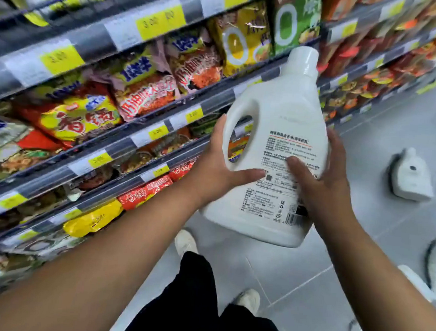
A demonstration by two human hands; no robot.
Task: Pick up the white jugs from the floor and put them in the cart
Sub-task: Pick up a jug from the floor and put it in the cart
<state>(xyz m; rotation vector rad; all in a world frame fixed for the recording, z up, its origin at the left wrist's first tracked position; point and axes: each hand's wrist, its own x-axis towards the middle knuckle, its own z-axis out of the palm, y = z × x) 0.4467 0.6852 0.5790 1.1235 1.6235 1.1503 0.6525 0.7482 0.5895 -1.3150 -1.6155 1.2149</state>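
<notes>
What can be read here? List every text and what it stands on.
"3.00": on the yellow shelf price tags.
Too small to read: the label on the white jug.
Too blurred to quote: the characters on the noodle packets.

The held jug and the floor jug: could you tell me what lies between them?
In the head view, the right hand gripping the held jug, then bare grey floor.
</notes>
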